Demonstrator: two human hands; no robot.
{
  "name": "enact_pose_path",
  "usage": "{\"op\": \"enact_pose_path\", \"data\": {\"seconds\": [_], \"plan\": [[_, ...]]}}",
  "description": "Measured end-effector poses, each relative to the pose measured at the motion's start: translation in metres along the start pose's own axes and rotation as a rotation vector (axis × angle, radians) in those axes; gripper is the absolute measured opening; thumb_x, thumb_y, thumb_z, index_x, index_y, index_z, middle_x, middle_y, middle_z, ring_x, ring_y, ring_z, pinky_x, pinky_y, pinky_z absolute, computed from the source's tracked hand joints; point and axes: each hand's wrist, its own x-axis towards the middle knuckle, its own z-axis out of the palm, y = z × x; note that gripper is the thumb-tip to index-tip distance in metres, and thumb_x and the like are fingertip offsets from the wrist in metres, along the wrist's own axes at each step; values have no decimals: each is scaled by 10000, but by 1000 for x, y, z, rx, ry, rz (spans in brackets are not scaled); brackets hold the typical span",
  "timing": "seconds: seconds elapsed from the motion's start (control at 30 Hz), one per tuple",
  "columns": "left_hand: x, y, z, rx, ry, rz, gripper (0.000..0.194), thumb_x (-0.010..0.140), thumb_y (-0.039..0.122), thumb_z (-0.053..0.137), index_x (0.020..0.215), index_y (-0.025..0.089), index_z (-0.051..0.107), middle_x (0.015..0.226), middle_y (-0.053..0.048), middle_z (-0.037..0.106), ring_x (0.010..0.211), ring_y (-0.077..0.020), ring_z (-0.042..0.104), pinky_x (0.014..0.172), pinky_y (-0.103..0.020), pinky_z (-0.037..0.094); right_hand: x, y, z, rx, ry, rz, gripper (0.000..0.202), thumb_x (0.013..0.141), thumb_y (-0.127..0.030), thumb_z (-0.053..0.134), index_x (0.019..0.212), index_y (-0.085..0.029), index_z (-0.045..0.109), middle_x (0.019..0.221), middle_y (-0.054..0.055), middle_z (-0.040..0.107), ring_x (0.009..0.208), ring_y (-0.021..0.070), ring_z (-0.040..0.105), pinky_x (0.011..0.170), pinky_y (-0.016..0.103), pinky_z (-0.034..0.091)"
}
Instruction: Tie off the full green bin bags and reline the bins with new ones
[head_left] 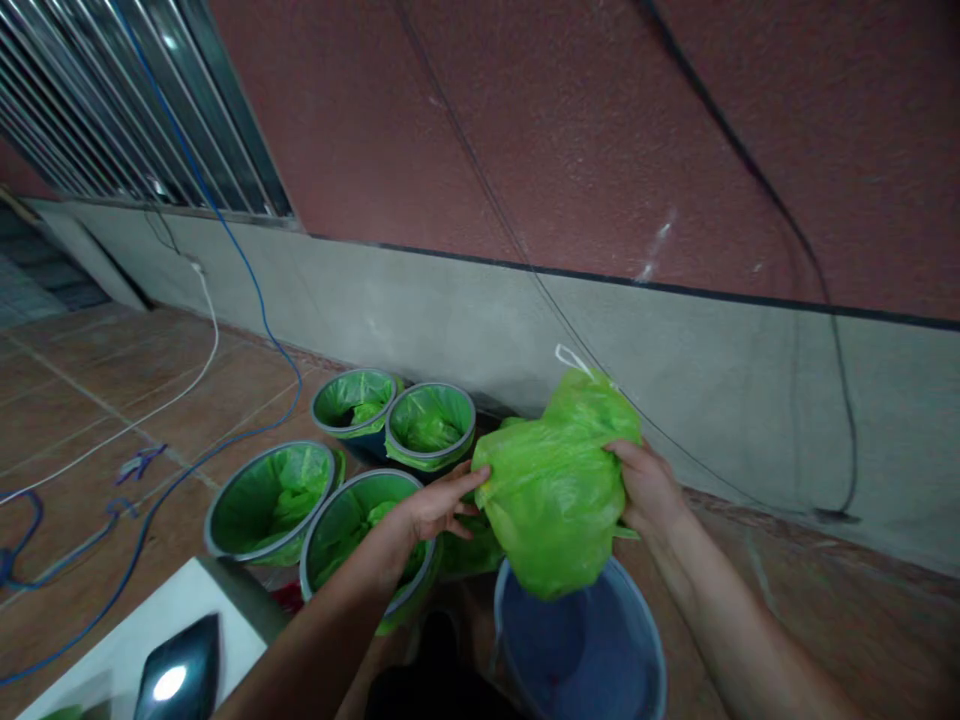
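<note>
A filled, bulging green plastic bag (pixel 559 490) hangs in the air between my two hands. A white drawstring loop (pixel 571 357) sticks up from its top. My left hand (pixel 439 500) pinches the left edge of the bag, its lower fingers spread apart. On the right side, my right hand (pixel 651 490) is closed on the plastic, thumb on top. Right under the bag stands a blue-grey bin (pixel 626 650) with bare inner walls. More green plastic (pixel 472 550) shows behind my left hand, partly hidden.
Several green-lined bins (pixel 270 500) with grey rims stand to the left, near the wall (pixel 450 310). A dark phone (pixel 180 670) lies on a white surface (pixel 97 660) at lower left. Blue (pixel 161 495) and white cables (pixel 176 400) run across the tiled floor.
</note>
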Motion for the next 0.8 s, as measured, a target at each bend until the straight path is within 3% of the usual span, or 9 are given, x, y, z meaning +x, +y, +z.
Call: {"op": "enact_pose_path", "data": {"seconds": [0.1,0.17,0.23,0.37,0.5,0.57,0.67,0.8], "plan": [[21,4,-3,-270,64,156,622,687,567,732,1203,273,545,1253,-84,620,1022,-254,630,818,-422,529,46,18,26,55,6,-142,258,640,-343,694,864,-215,696,735,5,724,773,217,687,733,328,544],[49,-1,-4,-289,184,254,535,702,444,755,1166,261,560,1220,-67,639,1037,-228,621,851,-389,515,73,50,33,-55,31,-144,270,667,-357,662,891,-207,684,756,4,722,803,220,683,751,333,540],[81,-13,-8,-215,280,233,494,720,349,746,1169,241,572,1179,-69,663,1041,-225,618,859,-375,501,92,91,32,-324,32,-56,276,716,-343,595,929,-183,670,827,33,725,849,232,677,783,358,535],[131,-52,-20,-114,421,83,511,697,254,750,1173,163,590,1121,-114,686,1043,-258,622,849,-349,488,101,160,26,-1020,-131,149,520,727,-235,601,1227,-99,561,1168,159,658,1096,279,617,956,410,468],[145,-103,-18,-14,536,117,622,637,198,767,1224,142,569,1171,-129,660,1072,-262,606,860,-309,464,104,184,41,-1386,-133,9,707,826,-277,567,1455,-67,320,1388,225,477,1312,294,452,1058,386,385],[136,-128,-10,43,484,120,635,668,222,739,1267,135,546,1070,-106,687,931,-219,636,801,-287,469,115,191,54,-1464,-181,-75,678,880,-318,511,1486,-118,283,1472,202,383,1379,290,358,1090,404,347],[111,-163,1,95,239,9,597,752,295,661,1307,122,525,765,-26,676,649,-154,594,654,-263,453,140,214,70,-1539,-243,-9,650,909,-361,483,1504,-204,274,1553,167,260,1398,333,309,1065,481,358],[88,-190,-3,307,32,-77,392,803,304,563,1153,151,653,770,-26,679,691,-165,593,654,-265,450,168,266,68,-1554,-306,115,611,893,-324,508,1469,-183,358,1520,203,310,1329,388,385,981,528,409]]}}
